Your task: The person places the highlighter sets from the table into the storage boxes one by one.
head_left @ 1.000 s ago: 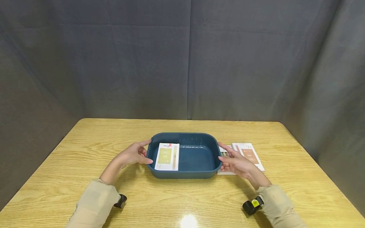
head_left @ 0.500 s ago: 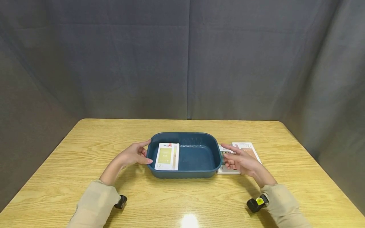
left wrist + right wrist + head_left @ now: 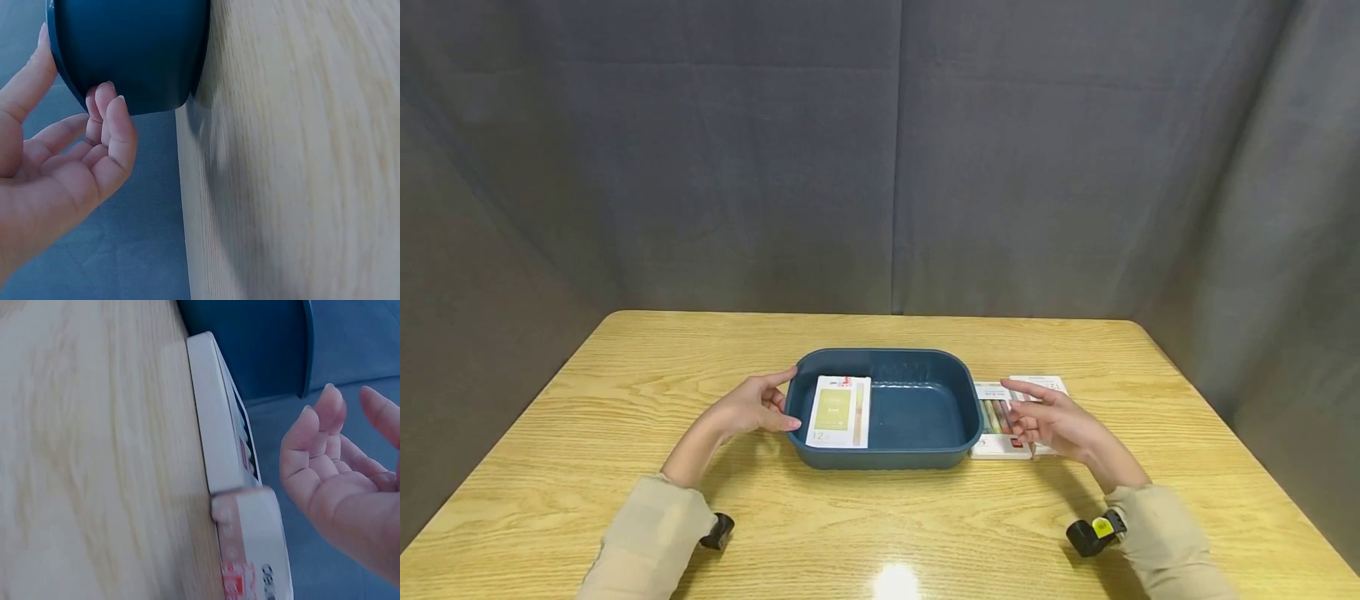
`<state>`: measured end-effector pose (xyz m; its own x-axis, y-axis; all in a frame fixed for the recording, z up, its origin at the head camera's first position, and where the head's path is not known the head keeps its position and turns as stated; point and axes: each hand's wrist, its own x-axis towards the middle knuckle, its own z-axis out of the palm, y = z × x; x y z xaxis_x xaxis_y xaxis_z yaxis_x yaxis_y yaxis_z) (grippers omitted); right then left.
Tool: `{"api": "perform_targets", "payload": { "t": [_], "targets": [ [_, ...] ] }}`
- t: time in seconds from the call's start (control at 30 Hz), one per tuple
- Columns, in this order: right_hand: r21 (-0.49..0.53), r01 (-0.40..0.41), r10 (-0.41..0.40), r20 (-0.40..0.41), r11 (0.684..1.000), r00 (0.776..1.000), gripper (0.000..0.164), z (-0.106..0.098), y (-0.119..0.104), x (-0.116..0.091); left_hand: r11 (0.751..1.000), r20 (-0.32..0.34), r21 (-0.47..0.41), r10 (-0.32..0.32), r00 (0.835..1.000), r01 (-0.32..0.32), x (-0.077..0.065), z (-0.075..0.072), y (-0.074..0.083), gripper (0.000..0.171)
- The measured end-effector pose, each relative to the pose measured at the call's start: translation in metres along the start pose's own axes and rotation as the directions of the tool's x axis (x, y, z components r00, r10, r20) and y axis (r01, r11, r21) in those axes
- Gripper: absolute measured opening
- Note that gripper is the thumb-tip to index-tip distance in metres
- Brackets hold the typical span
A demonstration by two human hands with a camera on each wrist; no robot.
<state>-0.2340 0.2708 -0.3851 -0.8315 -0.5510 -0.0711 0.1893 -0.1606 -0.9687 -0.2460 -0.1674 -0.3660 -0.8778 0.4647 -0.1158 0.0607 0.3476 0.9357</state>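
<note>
A dark blue plastic bin [image 3: 917, 417] stands on the table, and a white box with a yellow-green panel [image 3: 835, 408] lies flat in its left half. My left hand [image 3: 756, 406] holds the bin's left end, thumb and forefinger at the rim; the left wrist view shows the other fingers [image 3: 115, 125] curled against the outer wall. My right hand [image 3: 1056, 423] hovers, holding nothing, fingers loosely bent. Beneath it lies a white pack of coloured pens [image 3: 992, 417] with a window, beside the bin's right end. Another white box [image 3: 1041, 385] adjoins it, mostly hidden by that hand.
The wood-grain table [image 3: 880, 517] runs up to a grey curtain [image 3: 880, 167] at the back and sides. Both wrists carry small black cameras [image 3: 1093, 533].
My right hand has let go of the bin's right end and moved right, over the boxes. More of the pen pack shows now. My left hand and the bin have stayed put.
</note>
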Motion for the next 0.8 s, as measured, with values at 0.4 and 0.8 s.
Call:
{"api": "perform_targets", "payload": {
  "t": [0.4,0.8],
  "targets": [
    [-0.019,-0.014,0.013,-0.032,1.000,0.999,0.026,-0.016,-0.006,-0.016,1.000,0.010,-0.004,0.011,1.000,-0.010,0.001,0.000,0.000,0.086],
    [-0.055,0.024,-0.026,-0.045,0.998,0.999,0.027,-0.030,-0.010,-0.029,1.000,0.005,-0.002,0.009,1.000,-0.009,0.001,0.000,-0.001,0.086]
  ]
}}
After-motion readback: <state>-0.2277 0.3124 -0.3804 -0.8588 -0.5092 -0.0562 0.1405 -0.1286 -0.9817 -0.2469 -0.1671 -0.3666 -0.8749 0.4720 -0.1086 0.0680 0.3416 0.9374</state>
